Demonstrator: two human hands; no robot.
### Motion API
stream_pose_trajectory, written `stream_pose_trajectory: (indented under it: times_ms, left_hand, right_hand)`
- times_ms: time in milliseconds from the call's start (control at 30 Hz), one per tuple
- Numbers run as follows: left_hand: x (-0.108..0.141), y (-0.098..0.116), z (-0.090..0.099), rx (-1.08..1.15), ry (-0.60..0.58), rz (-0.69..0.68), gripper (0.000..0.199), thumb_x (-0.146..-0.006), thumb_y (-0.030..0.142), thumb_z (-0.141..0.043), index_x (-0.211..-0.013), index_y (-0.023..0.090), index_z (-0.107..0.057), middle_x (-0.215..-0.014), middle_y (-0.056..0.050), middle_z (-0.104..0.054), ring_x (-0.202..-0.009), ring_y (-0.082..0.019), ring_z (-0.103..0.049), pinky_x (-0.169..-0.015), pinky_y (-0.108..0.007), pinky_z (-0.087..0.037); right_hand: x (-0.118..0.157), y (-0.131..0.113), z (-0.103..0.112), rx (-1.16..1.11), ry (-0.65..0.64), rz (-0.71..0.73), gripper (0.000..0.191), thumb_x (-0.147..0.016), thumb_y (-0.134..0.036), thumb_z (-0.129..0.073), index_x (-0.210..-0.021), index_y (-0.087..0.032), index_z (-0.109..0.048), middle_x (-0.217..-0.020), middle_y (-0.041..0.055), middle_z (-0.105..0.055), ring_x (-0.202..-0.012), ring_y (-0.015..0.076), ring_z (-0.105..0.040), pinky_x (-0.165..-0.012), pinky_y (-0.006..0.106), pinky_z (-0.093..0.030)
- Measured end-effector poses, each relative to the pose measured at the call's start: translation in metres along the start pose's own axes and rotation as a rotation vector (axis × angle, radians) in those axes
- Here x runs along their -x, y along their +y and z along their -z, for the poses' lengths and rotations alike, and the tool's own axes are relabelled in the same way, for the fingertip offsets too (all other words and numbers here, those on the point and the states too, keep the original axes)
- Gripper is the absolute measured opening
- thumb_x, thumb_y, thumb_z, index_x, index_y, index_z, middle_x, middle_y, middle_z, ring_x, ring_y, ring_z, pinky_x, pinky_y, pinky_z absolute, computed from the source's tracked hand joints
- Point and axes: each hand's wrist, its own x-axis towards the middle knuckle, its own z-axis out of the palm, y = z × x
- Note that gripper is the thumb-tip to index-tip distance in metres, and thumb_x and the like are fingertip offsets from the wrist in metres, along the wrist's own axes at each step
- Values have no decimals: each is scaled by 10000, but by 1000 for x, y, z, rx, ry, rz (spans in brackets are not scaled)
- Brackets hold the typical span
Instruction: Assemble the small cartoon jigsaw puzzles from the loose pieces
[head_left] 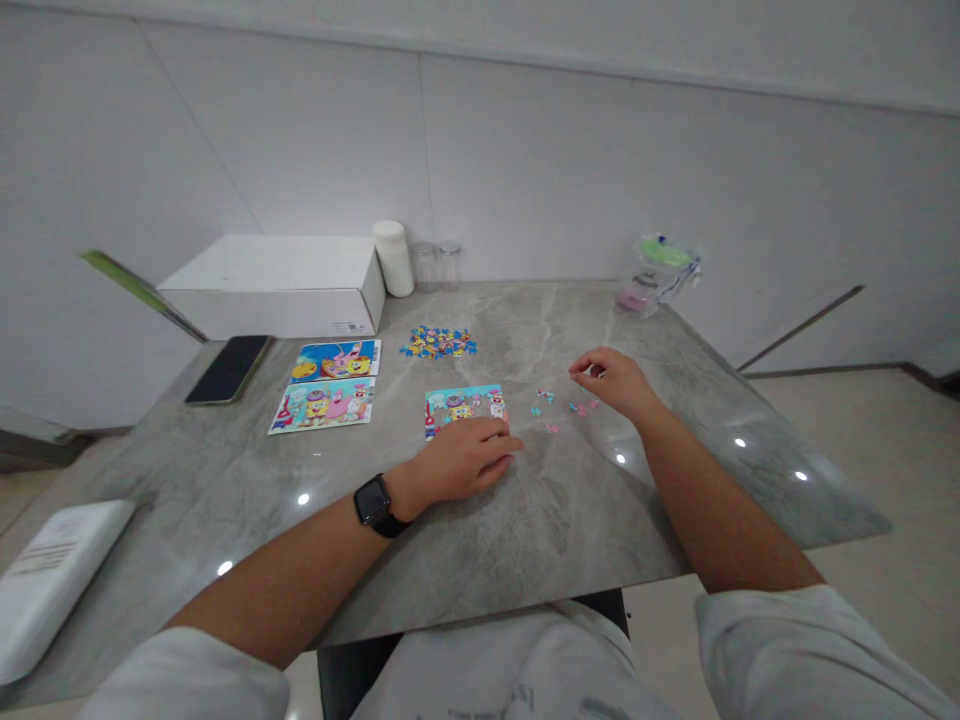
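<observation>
On my view, the left hand (466,460) covers the near side of the puzzle (459,404), fingers loosely extended. Right of the puzzle are loose pieces (553,429), then the right hand (613,384), fingers curled; their grip I cannot tell. Behind the puzzle is a heap (439,343).

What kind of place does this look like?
Probably a plain indoor room, maybe home or office: a grey marble-patterned table beside a pale panelled wall, with a light smooth floor below.

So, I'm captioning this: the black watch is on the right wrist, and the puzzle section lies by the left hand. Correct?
Not quite: the head view shows the black watch on the left wrist; the puzzle section does lie by the left hand.
</observation>
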Motion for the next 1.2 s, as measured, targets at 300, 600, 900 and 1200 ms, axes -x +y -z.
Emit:
stream_pose_trajectory:
  times_ms: [300,600,900,1200]
  left_hand:
    - [-13,-25,40,77,310,372,225,-1032,266,-556,-1161,200,-727,-1045,-64,-693,-953,-188,-656,-916,-342,-540]
    - [9,-45,8,44,360,485,162,-1016,312,-594,-1068,206,-705,-954,-47,-677,-923,-200,-636,-880,-356,-518]
    - [1,-33,1,299,410,594,216,-980,393,-654,-903,198,-704,-887,-23,-668,-809,-160,-590,-769,-298,-472]
    - [2,-40,3,454,485,733,238,-933,409,-679,-859,184,-700,-828,-10,-650,-753,-144,-555,-707,-274,-438]
  right_hand:
    - [-23,-80,-60,-481,-27,150,215,-857,-415,-688,-954,-234,-751,-786,4,-647,-698,161,-574,-683,301,-466]
    - [2,-97,-115,-881,-118,16,406,-757,-605,-795,-922,-264,-649,-778,-9,-652,-700,178,-598,-647,314,-500]
    - [16,-116,-105,-1052,-218,-24,437,-735,-602,-837,-924,-243,-677,-793,4,-710,-702,165,-626,-622,286,-480]
    - [18,-119,-105,-1030,-217,-1,395,-759,-588,-828,-924,-249,-714,-828,14,-748,-765,184,-671,-695,306,-522]
